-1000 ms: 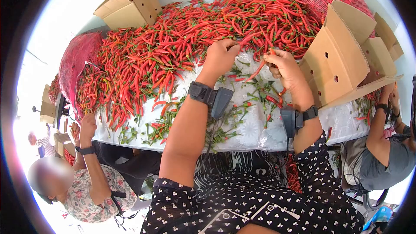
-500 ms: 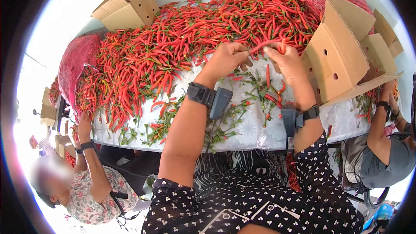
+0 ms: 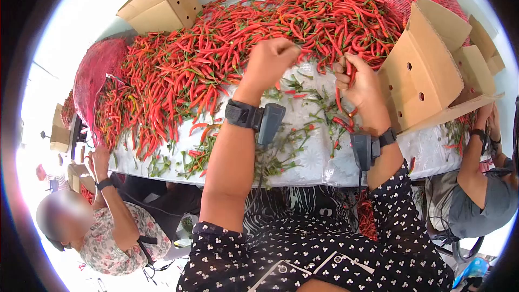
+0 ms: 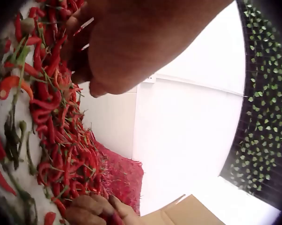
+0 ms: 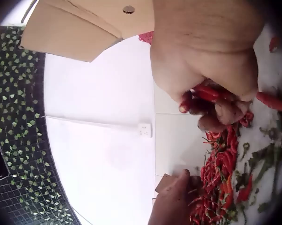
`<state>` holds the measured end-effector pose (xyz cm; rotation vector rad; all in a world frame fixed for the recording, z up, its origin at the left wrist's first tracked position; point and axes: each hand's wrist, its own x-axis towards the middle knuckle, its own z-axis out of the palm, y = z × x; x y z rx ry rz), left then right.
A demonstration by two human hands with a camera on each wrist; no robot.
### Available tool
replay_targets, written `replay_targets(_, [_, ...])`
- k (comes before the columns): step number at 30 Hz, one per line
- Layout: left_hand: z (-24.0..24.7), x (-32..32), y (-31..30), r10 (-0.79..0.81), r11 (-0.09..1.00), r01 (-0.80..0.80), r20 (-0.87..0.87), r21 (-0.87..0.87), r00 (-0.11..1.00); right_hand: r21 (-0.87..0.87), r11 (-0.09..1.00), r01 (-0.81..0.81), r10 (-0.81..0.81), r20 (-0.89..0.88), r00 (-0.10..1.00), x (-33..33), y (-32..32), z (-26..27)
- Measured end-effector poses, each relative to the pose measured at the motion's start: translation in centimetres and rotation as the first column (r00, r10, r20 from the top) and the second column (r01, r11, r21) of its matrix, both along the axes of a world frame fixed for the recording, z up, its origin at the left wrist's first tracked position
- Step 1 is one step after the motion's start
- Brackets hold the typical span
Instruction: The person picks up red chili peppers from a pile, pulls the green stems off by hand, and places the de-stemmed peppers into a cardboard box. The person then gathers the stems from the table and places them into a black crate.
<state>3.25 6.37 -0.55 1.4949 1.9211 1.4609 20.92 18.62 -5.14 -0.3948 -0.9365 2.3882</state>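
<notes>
My right hand (image 3: 361,84) curls round red chilies (image 5: 207,93) in front of the pile's right part. In the right wrist view, red ends show between its bent fingers and palm. My left hand (image 3: 266,65) is over the near edge of the red chili pile (image 3: 238,43), slightly blurred in the head view. Its fingers (image 4: 80,44) reach toward the chilies in the left wrist view, thumb hanging apart from them, and no chili shows in its grasp. Below both hands, green stems (image 3: 324,109) and a few loose chilies lie scattered on the pale table cover (image 3: 311,157).
An upright cardboard box (image 3: 419,70) stands close to the right of my right hand. Another box (image 3: 162,5) sits at the back left. Red mesh sacks (image 3: 100,78) flank the pile. One person (image 3: 102,227) works at left, another (image 3: 481,194) at right.
Half a second ago both hands met at a red chili between them. Since then they have separated, the left moving left and up to the pile, while the right keeps chilies in its fingers.
</notes>
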Motion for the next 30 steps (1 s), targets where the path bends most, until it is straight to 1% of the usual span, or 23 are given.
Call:
replay_targets(1, [0.1,-0.5,-0.3,0.004,1.0,-0.004,0.0,0.0,1.0,0.029,0.999,0.035,-0.037,0.059,0.998,-0.1,-0.5,0.5])
replay_targets(2, [0.1,-0.9,-0.5,0.178,0.968,-0.214,-0.246,-0.131,0.953,0.098,0.992,0.084,-0.101,0.189,0.977,-0.2,-1.1,1.0])
replay_targets(3, [0.3,-1.3,-0.8,0.295,0.877,-0.437,-0.493,-0.2,0.818,0.099,0.992,0.08,-0.098,0.189,0.977,-0.1,-1.2,1.0])
replay_targets(4, [-0.4,-2.0,-1.0,0.21,0.868,-0.406,-0.529,-0.285,0.822,0.337,0.941,-0.011,-0.13,0.393,0.91,-0.1,-1.3,0.9])
replay_targets(5, [-0.9,-2.1,-0.9,0.212,0.868,-0.408,-0.529,-0.285,0.822,0.529,0.836,-0.146,-0.215,0.56,0.8,0.0,-1.2,0.9])
replay_targets(6, [-1.1,-2.0,-0.9,0.134,0.864,-0.38,-0.576,-0.331,0.806,0.529,0.836,-0.147,-0.214,0.56,0.8,0.2,-1.1,0.9])
replay_targets(7, [-1.4,-1.9,-0.8,0.053,0.855,-0.354,-0.616,-0.378,0.786,0.584,0.782,-0.218,-0.245,0.61,0.753,0.5,-0.8,1.0])
replay_targets(9, [-2.3,-2.0,-0.5,0.017,0.844,-0.351,-0.634,-0.406,0.773,0.658,0.658,-0.365,-0.324,0.686,0.652,0.8,-0.7,1.4])
replay_targets(10, [-2.8,-2.2,-0.3,-0.018,0.851,-0.317,-0.627,-0.418,0.779,0.658,0.658,-0.365,-0.324,0.686,0.652,0.7,-0.9,1.6])
replay_targets(12, [-2.9,-2.1,-0.1,-0.054,0.858,-0.281,-0.618,-0.43,0.784,0.599,0.773,-0.208,-0.233,0.574,0.785,0.6,-1.6,2.1])
replay_targets(13, [-2.5,-1.9,-0.2,-0.052,0.887,-0.211,-0.543,-0.411,0.838,0.6,0.773,-0.209,-0.234,0.574,0.785,0.4,-2.0,2.1])
replay_targets(14, [-2.1,-1.7,-0.3,-0.056,0.913,-0.142,-0.462,-0.383,0.885,0.558,0.812,-0.173,-0.167,0.506,0.847,0.2,-2.3,2.2])
replay_targets(15, [-1.7,-1.6,-0.2,-0.056,0.913,-0.142,-0.462,-0.383,0.885,0.51,0.848,-0.144,-0.103,0.426,0.899,0.0,-2.5,2.2])
replay_targets(17, [-1.1,-1.4,-0.1,-0.139,0.952,0.112,-0.077,-0.284,0.987,0.519,0.843,-0.143,-0.098,0.409,0.907,-0.4,-2.6,1.8])
replay_targets(18, [-1.0,-1.2,-0.1,-0.14,0.952,0.113,-0.077,-0.284,0.987,0.527,0.838,-0.14,-0.094,0.393,0.915,-0.5,-2.7,1.8])
replay_targets(20, [-1.1,-0.5,0.1,-0.25,0.963,0.263,0.154,-0.067,0.956,0.522,0.844,-0.124,-0.101,0.382,0.919,-0.4,-2.8,1.8])
replay_targets(22, [-1.0,-0.1,-0.1,-0.296,0.942,0.317,0.17,-0.108,0.94,0.517,0.849,-0.107,-0.108,0.37,0.923,-0.3,-2.8,2.1])
replay_targets(24, [-0.8,0.0,0.0,-0.341,0.917,0.37,0.186,-0.148,0.921,0.459,0.888,0.036,-0.202,0.317,0.927,-0.2,-2.6,2.4])
replay_targets(26, [-0.4,0.0,0.2,-0.385,0.921,0.388,0.08,-0.036,0.92,0.427,0.9,0.086,-0.234,0.308,0.922,-0.1,-1.8,2.0])
replay_targets(27, [-0.7,-0.3,0.5,-0.387,0.92,0.39,0.079,-0.038,0.919,0.394,0.909,0.135,-0.266,0.3,0.916,-0.1,-1.6,1.8])
replay_targets(28, [-1.5,-0.9,1.0,-0.129,0.988,0.15,-0.29,0.049,0.948,0.393,0.909,0.139,-0.269,0.298,0.916,-0.1,-1.6,1.8])
replay_targets(29, [-2.5,-1.3,1.3,0.175,0.974,-0.053,-0.583,0.22,0.793,0.393,0.908,0.146,-0.276,0.297,0.914,-0.1,-1.7,1.8])
replay_targets(30, [-3.3,-1.8,1.3,0.179,0.982,-0.095,-0.653,0.163,0.736,0.395,0.906,0.151,-0.281,0.297,0.913,-0.2,-1.8,1.9])
